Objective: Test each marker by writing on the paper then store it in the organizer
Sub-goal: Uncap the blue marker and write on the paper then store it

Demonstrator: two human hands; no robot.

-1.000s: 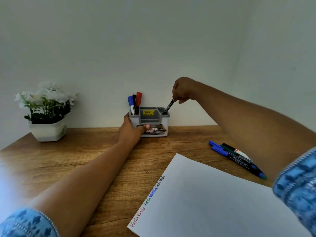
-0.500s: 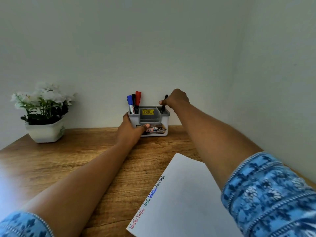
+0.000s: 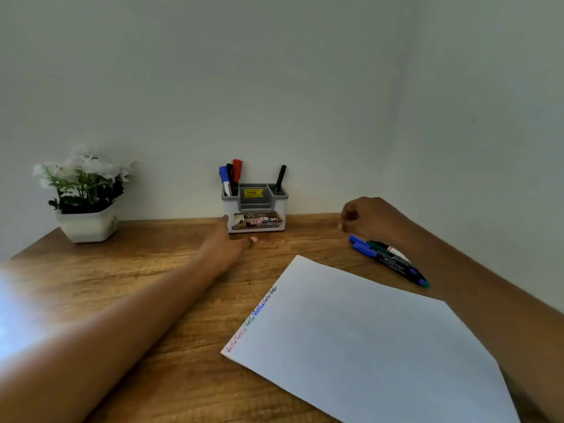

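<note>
A grey and white organizer stands against the wall. Its left slot holds blue, black and red markers; a slim black marker leans in its right slot. My left hand hovers just in front of the organizer, fingers loose, holding nothing. My right hand hangs curled and empty above the far end of a bunch of several loose markers lying on the table to the right. The white paper lies in front, with coloured writing along its left edge.
A white pot of white flowers sits at the back left of the wooden table. A wall runs close along the right side. Bright glare covers the near left edge.
My right hand let go of the slim black marker in the organizer's right slot and drew back down to the loose markers. My left hand came off the organizer.
</note>
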